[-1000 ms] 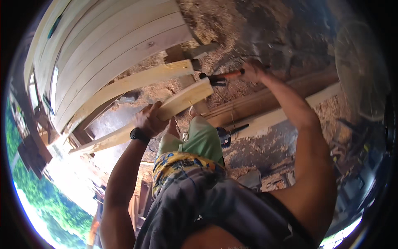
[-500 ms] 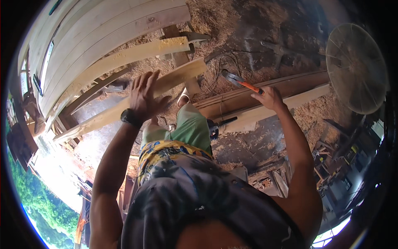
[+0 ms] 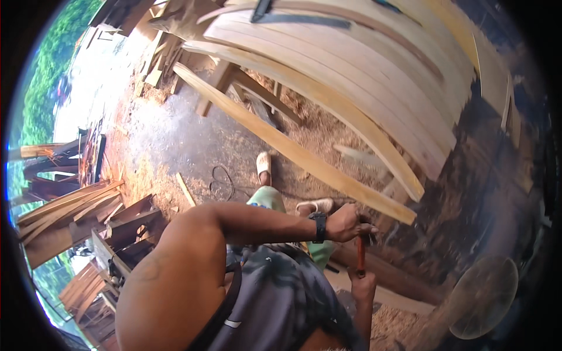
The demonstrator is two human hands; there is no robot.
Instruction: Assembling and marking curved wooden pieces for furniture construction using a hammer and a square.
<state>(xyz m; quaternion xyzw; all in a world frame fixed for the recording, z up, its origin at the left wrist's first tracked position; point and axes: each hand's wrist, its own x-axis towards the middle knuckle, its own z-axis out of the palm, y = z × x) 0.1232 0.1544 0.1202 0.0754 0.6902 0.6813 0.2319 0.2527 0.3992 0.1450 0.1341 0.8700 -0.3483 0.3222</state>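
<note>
My right hand (image 3: 363,285) is closed around the lower end of an orange-handled hammer (image 3: 361,257), held upright. At the hammer's upper end my left hand (image 3: 344,223), with a dark watch on its wrist, has its fingers curled. They hide most of the head, and any small thing inside them cannot be made out. Just beyond my hands lies the end of a long pale plank (image 3: 293,153), which runs off to the far left. A second curved plank (image 3: 357,126) lies behind it, alongside a broad surface of joined boards (image 3: 345,76).
A dark angled tool (image 3: 293,21) rests on the boards. Scrap wood (image 3: 70,213) is piled on the left. A cable (image 3: 222,182) lies on the shavings-strewn floor near my feet. A round wire-guarded fan (image 3: 485,298) stands at the lower right, close to a long beam (image 3: 392,272).
My view has swung left. My left hand has left the pale plank and come to the hammer's head end; my right hand still grips the handle.
</note>
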